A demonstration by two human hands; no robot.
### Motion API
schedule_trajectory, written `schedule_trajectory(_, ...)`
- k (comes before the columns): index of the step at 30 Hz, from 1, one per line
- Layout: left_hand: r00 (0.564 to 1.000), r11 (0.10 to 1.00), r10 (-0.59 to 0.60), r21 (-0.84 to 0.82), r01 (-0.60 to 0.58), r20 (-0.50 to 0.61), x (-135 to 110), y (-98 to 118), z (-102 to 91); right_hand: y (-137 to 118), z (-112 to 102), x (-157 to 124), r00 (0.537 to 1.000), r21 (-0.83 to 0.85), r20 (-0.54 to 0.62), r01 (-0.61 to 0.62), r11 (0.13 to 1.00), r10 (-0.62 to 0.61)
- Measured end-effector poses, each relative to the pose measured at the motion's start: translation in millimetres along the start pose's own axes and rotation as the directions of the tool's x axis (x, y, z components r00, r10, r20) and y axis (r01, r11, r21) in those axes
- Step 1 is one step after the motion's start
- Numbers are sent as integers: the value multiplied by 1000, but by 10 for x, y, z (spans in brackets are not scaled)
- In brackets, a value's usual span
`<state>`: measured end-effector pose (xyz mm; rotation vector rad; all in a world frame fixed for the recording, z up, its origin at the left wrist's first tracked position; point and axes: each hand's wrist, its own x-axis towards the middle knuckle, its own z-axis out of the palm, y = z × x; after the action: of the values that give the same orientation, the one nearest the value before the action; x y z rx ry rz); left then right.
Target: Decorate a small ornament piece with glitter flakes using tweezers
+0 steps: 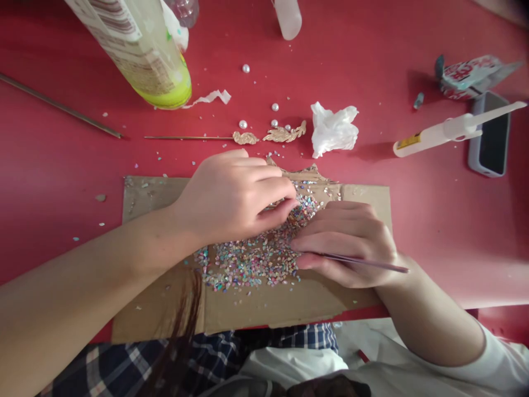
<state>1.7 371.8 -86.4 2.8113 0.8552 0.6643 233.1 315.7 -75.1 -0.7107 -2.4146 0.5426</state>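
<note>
A sheet of brown cardboard lies on the red table, and a heap of tiny iridescent shell chips covers its middle. My left hand rests over the heap's far side with fingers curled and fingertips pinched among the chips; what they pinch is too small to make out. My right hand lies on the cardboard beside it, fingers closed on a thin purple stick whose end points right. A gold ornament piece peeks out behind my left hand.
Behind the cardboard lie gold leaf pieces, a thin gold pin, loose pearls and a crumpled tissue. A yellow-green bottle stands back left. A glue tube, phone and wrapper lie right.
</note>
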Motion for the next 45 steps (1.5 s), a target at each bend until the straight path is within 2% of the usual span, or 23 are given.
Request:
schedule_trajectory(3,999,999,-32,-24,32,8,0,0,-4,-5,-2,-3,1000,36,-15,-16,999,16)
schedule_trajectory(7,998,995,-61,-74,61,-1,-3,-2,-2,-1,0,-2,997,-30,-72,-42,999,40)
schedule_trajectory(12,996,987,-91,-137,90,0,-3,-16,-12,-8,-7,8,999,-19,-24,-32,999,32)
schedule_trajectory(16,993,980,-116,-162,119,27,-5,-24,-23,-32,-60,20,995,-29,-74,-63,998,60)
schedule_trajectory(19,993,978,-119,-168,121,23,-5,-23,-24,-30,-82,26,990,-76,-106,-98,992,89)
schedule_trajectory(23,993,976,-118,-181,118,14,-6,-20,-19,-14,-75,23,993,-111,-77,-94,989,85)
schedule_trajectory(32,996,980,-90,-178,85,-21,-13,-34,-6,-36,-44,16,995,-101,-77,-78,992,70)
schedule_trajectory(37,995,983,-96,-161,94,-3,-14,-36,-17,-14,-42,-1,999,-52,-39,-18,998,16)
schedule_trajectory(42,996,982,-80,-175,74,-29,-27,-30,-15,-3,-39,10,991,-106,-120,-65,992,52)
schedule_trajectory(45,995,980,-88,-184,80,-35,-36,-29,-10,-12,-14,22,995,-131,-81,-68,989,58)
